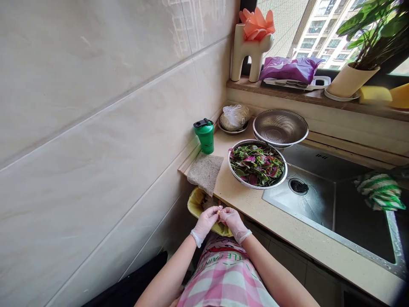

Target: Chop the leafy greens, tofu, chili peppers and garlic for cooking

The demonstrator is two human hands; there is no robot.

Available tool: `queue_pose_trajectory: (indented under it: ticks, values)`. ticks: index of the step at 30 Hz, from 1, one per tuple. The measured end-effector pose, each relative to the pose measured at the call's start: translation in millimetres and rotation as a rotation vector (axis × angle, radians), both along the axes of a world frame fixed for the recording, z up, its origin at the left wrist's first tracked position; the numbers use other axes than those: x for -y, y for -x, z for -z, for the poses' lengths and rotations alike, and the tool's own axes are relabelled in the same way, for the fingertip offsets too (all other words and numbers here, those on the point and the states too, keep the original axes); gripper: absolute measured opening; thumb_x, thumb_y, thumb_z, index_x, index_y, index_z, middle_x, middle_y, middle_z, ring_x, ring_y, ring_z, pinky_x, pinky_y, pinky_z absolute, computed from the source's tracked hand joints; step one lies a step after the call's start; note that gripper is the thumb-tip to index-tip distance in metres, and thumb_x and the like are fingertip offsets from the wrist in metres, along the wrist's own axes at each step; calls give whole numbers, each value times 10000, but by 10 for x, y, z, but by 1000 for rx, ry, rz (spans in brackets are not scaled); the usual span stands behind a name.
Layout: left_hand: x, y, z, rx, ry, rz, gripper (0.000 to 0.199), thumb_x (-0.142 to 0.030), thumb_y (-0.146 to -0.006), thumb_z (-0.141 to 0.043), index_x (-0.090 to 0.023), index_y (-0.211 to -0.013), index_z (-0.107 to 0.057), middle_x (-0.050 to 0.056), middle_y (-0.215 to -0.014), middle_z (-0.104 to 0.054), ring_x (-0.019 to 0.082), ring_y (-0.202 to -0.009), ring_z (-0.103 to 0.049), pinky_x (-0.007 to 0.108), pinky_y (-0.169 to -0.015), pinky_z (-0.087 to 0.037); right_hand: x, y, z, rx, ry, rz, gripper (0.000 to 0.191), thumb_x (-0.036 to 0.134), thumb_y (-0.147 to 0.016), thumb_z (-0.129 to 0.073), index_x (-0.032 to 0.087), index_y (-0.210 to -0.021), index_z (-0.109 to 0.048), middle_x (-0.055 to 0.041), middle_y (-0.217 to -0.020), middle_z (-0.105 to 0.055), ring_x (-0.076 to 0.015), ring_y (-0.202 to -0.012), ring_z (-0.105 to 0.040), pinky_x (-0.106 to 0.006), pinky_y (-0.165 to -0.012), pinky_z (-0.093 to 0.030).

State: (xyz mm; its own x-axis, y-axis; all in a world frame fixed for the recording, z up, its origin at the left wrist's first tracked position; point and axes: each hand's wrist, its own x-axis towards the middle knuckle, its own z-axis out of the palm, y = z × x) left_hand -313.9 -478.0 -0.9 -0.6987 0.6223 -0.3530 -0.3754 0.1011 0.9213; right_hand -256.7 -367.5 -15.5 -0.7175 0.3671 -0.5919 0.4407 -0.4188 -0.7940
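Observation:
My left hand (205, 223) and my right hand (234, 221), both in thin whitish gloves, meet at the fingertips above a bin with a yellow liner (195, 204). Between the pinched fingers is a small pale piece (220, 209), too small to name. The fingers of both hands are closed on it. Beyond the hands, a metal colander (230, 167) full of green and purple leaves (257, 165) rests on the counter at the sink's left edge.
A grey cloth (205, 170) hangs over the counter's corner near a green cup (205, 136). Behind stand an unfilled colander (281, 126) and a bagged item (234, 117). To the right is the sink (316, 204) with a striped cloth (380, 191).

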Motion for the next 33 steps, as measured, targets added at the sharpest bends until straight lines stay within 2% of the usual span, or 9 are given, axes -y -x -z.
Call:
queue_pose_trajectory:
  ticks: [5, 9, 14, 17, 19, 22, 25, 29, 33]
  values:
    - [26, 3, 79, 32, 12, -18, 230, -289, -696, -689, -163, -888, -674, 75, -993, -670, 182, -899, -606, 288, -830, -475, 40, -28, 51, 9, -54, -58, 225, 379, -567, -560, 211, -540, -413, 91, -404, -382, -46, -383, -293, -201, -401, -258]
    - [17, 3, 163, 293, -53, -207, 238, -283, -713, -676, -156, -907, -626, 29, -859, -655, 106, -690, -589, 214, -626, -465, 51, -34, 50, 22, -147, -130, 179, 347, -642, -512, 209, -583, -414, 83, -446, -402, -58, -401, -337, -208, -428, -321]
    - [101, 138, 126, 590, -187, -429, 342, -166, -666, -722, -171, -977, -579, 17, -851, -639, 95, -742, -623, 189, -659, -486, -48, -49, 45, 35, -368, -235, 106, 225, -664, -543, 182, -760, -558, 0, -685, -582, -129, -633, -552, -254, -629, -444]
    - [157, 201, 123, 620, -155, -406, 343, -177, -690, -710, -167, -1011, -589, 25, -845, -638, 98, -747, -629, 187, -649, -494, -91, -54, 67, 59, -522, -292, 537, 71, -494, -657, 218, -1008, -607, -58, -972, -616, -205, -867, -578, -291, -747, -422]
    - [151, 195, 159, 558, -97, -364, 320, -185, -679, -717, -144, -979, -612, 29, -807, -639, 91, -699, -621, 180, -612, -483, -67, -25, 80, 58, -585, -312, 669, 41, -470, -668, 254, -1100, -589, -66, -1064, -601, -222, -922, -570, -300, -781, -404]
    - [81, 125, 238, 423, -6, -318, 288, -179, -652, -728, -122, -918, -633, 49, -803, -658, 101, -677, -616, 206, -622, -483, 10, 75, 93, 51, -637, -350, 406, 135, -599, -636, 238, -991, -629, -34, -943, -641, -176, -827, -586, -265, -737, -414]
    - [13, 62, 278, 447, 26, -344, 295, -151, -656, -715, -138, -934, -617, 41, -804, -664, 101, -667, -616, 244, -683, -500, 36, 159, 118, 101, -660, -334, 150, 155, -717, -514, 186, -809, -629, -25, -753, -637, -148, -706, -575, -245, -673, -422]
    - [0, 108, 236, 572, 7, -375, 324, -67, -655, -689, -147, -952, -587, 33, -787, -644, 132, -743, -648, 288, -757, -522, -4, 136, 177, 143, -660, -321, 225, 87, -698, -495, 175, -864, -619, -54, -803, -637, -168, -745, -583, -274, -693, -426]
    - [15, 223, 119, 519, 156, -371, 253, -59, -667, -658, -132, -906, -616, 62, -817, -656, 132, -720, -650, 261, -682, -529, -18, 103, 113, 103, -632, -379, 327, 65, -602, -623, 179, -909, -626, -126, -922, -641, -237, -833, -602, -337, -723, -431]
